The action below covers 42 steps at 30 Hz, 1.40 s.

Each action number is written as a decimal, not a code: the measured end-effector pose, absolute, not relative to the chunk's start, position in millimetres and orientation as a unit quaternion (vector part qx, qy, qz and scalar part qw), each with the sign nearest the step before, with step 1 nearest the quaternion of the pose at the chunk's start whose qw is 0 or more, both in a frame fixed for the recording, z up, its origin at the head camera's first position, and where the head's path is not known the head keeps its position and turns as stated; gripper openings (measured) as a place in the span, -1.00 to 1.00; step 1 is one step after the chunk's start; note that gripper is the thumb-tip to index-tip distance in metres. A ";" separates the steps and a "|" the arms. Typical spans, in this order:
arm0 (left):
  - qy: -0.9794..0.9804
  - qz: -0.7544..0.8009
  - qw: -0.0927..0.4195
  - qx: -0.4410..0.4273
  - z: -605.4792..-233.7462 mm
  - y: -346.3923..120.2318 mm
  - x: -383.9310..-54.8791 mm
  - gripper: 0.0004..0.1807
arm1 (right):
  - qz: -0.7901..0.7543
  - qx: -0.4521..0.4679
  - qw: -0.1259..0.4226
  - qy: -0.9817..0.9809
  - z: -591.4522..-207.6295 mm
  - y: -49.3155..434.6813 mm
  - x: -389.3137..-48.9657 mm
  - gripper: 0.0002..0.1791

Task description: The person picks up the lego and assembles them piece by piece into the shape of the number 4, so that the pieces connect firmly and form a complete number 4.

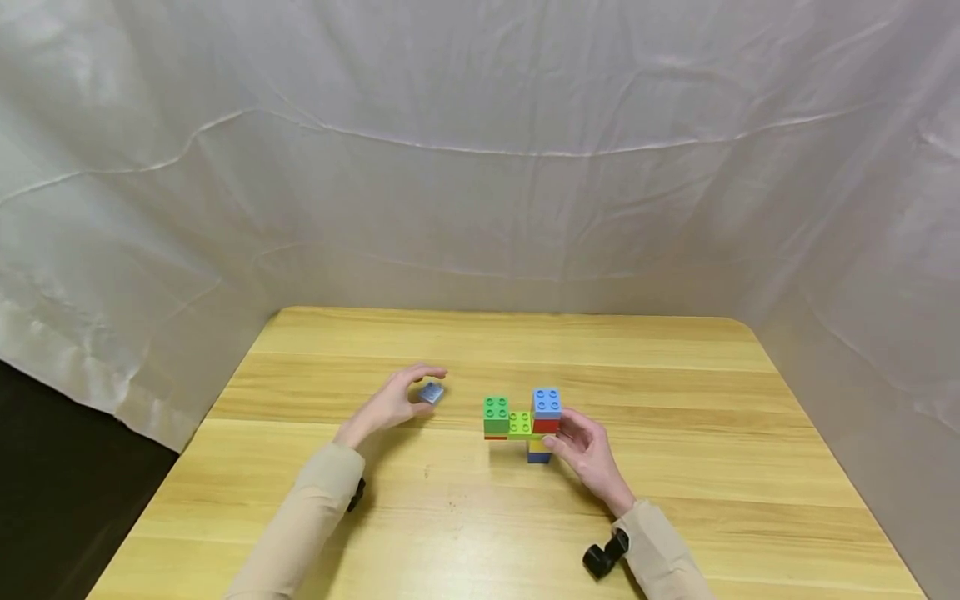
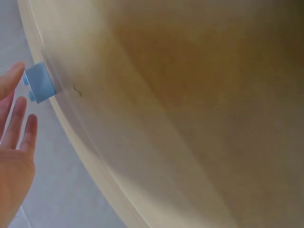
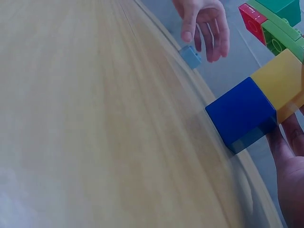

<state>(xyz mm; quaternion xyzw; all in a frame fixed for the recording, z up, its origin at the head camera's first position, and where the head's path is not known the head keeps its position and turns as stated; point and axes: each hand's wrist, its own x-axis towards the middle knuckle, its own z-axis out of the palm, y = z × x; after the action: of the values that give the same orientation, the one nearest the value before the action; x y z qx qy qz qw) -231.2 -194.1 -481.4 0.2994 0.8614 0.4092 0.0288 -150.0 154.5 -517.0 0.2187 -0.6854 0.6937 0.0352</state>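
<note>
My right hand (image 1: 592, 458) grips a toy brick assembly from its right side, thumb in front and fingers behind. A dark blue brick (image 3: 242, 114) forms its base, with a yellow brick (image 3: 280, 83) above. Across these runs a lime green piece (image 1: 520, 425). On its right end a red brick (image 1: 546, 426) carries a light blue brick (image 1: 547, 402); a green brick (image 1: 496, 413) sits on its left end, with red underneath. My left hand (image 1: 390, 404) is around a loose light blue brick (image 1: 431, 392) on the table, thumb and fingers spread apart on either side.
The wooden table (image 1: 337, 533) has rounded far corners. Pale cloth (image 1: 480, 208) hangs behind it and along both sides. Black wrist devices (image 1: 606, 556) sit at both sleeve cuffs. A dark area (image 1: 67, 483) lies beyond the table's left edge.
</note>
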 end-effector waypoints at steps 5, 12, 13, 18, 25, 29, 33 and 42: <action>0.865 0.399 0.046 0.301 -482.2 -196.5 -236.4 -0.38 | 0.691 0.218 0.034 -0.689 -517.3 154.5 -150.4 -0.50; 0.865 0.404 0.076 0.287 -481.1 -197.2 -239.0 -0.40 | 0.690 0.220 0.034 -0.689 -516.9 154.5 -150.5 -0.49; 0.865 0.403 0.077 0.288 -481.1 -197.4 -239.0 -0.40 | 0.690 0.220 0.034 -0.689 -516.9 154.4 -150.6 -0.49; 0.870 0.392 0.073 0.289 -480.8 -197.5 -238.2 -0.42 | 0.690 0.223 0.034 -0.688 -516.6 154.5 -151.1 -0.50; 0.879 0.385 0.079 0.270 -479.4 -196.6 -237.9 -0.44 | 0.696 0.221 0.034 -0.682 -516.4 154.5 -151.9 -0.52; 0.884 0.376 0.077 0.267 -480.3 -196.5 -238.9 -0.45 | 0.697 0.216 0.033 -0.683 -516.1 154.1 -151.9 -0.50; 0.884 0.378 0.076 0.264 -481.3 -197.5 -239.0 -0.44 | 0.697 0.216 0.033 -0.683 -516.0 153.6 -152.0 -0.50; 0.881 0.390 0.079 0.257 -481.3 -199.0 -237.4 -0.45 | 0.698 0.219 0.033 -0.681 -515.5 153.0 -151.9 -0.52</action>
<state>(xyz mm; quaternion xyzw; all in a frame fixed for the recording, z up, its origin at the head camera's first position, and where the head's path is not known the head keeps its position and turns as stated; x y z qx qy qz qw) -237.4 -199.0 -481.3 0.2567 0.8806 0.3903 0.0789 -151.9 153.0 -515.5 0.2189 -0.6807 0.6983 0.0331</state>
